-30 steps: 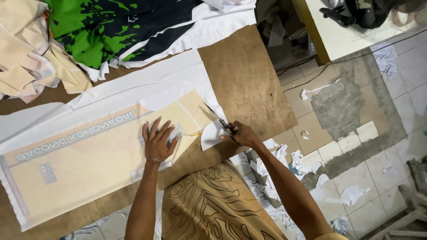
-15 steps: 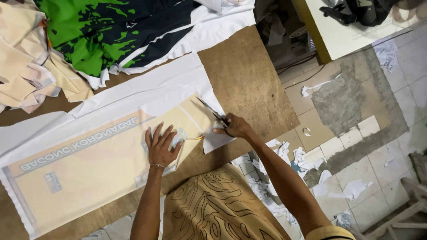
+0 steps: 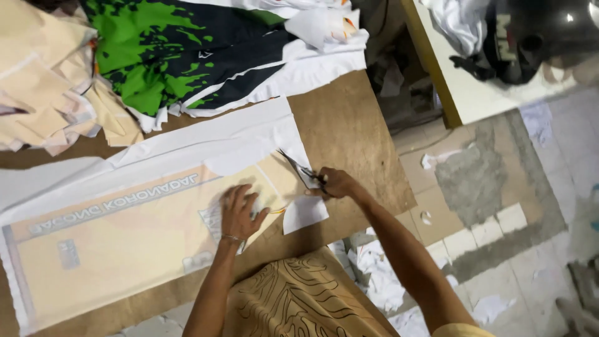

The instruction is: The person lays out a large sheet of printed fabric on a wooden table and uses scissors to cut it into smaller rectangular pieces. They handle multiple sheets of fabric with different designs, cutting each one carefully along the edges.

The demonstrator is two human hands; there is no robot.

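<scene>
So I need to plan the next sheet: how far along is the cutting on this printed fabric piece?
Early. Done: only the end nearest the right hand is cut, where a white offcut flap hangs loose. In hand: the scissors are cutting across that end while the left hand presses the printed fabric flat. Left: the white margin along both long edges and the far end looks uncut.

My left hand (image 3: 240,214) presses flat on the long cream-and-white printed fabric panel (image 3: 125,237) spread over the brown wooden table (image 3: 349,143). My right hand (image 3: 337,183) grips dark metal scissors (image 3: 298,167), blades parted at the panel's white edge, cutting beside a loose white flap (image 3: 304,213).
</scene>
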